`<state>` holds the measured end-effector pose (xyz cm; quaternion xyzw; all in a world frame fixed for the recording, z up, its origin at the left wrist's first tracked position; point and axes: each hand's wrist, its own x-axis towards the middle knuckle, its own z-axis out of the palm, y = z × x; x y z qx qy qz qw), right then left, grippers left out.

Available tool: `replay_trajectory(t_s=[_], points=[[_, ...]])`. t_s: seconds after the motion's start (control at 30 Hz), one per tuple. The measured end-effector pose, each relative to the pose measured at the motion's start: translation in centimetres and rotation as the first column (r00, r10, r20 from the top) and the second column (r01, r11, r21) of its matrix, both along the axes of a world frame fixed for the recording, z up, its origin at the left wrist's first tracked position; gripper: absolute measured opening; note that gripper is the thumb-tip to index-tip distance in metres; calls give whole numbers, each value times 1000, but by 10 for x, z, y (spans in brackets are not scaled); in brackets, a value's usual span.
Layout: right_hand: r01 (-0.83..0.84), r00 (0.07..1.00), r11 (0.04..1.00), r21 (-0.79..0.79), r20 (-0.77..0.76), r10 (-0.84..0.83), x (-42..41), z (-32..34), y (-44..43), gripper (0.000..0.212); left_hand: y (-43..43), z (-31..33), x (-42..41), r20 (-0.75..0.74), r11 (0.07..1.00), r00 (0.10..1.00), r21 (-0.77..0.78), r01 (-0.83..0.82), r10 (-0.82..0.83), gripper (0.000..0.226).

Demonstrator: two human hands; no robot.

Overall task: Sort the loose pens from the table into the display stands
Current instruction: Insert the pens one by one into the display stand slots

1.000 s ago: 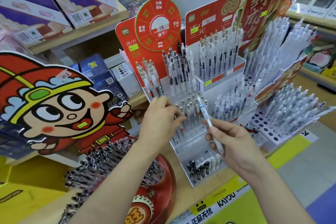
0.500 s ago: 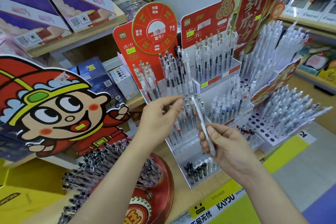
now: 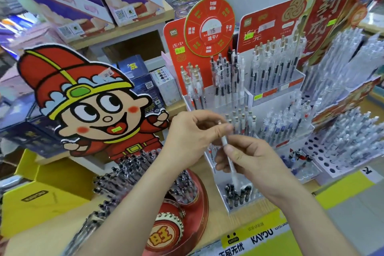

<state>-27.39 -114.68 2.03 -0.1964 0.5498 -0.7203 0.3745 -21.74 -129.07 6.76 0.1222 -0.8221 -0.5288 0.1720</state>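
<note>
- Fingers first: right thumb presses on the barrel of a white pen, the other fingers curled under it. I read that as a firm pinch at about mid-barrel by the right hand.
- On the left hand the fingers are curled, thumb tip just beside the pen's upper end. I cannot tell whether it pinches that end or only sits next to it; too blurred there.
- The pen is in the air and tilted, upper end toward the left hand, lower end down over the front tray of the clear tiered stand. Can't say whether the lower end touches anything in the tray.
- That tray holds a small cluster of dark-capped pens. The tiers above are packed with clear-barrelled pens.
- Handling, my judgement: light, stiff, slim plastic barrel. It looks smooth, so it may roll or slide in a two-finger pinch. Not fragile overall; the writing tip is the weak point.
- Best hold: mid to upper barrel, thumb against two fingers, lower third left free so it drops into place without knuckles hitting neighbours.
- Risk: neighbouring pens stand loose and close, so a sideways nudge could tip several.
- Further out: white perforated stand to the right with open holes along its front, red drum-shaped stand of dark pens by the left forearm, cartoon cutout at far left.
</note>
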Motion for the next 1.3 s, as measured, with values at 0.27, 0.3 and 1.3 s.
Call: replay_trajectory(t_s=[0.27,0.3,1.3], points=[[-101,990,995,-7,94,102,57,0,-63,18,-62,9,109,-107,956,953,-48,-291,285,17],[-103,988,995,-7,111,103,66,0,-73,17,-73,10,127,-129,939,933,-21,-343,337,17],[-109,993,943,315,72,91,281,-59,-206,19,-227,-241,360,691,887,669,88,-454,274,10]])
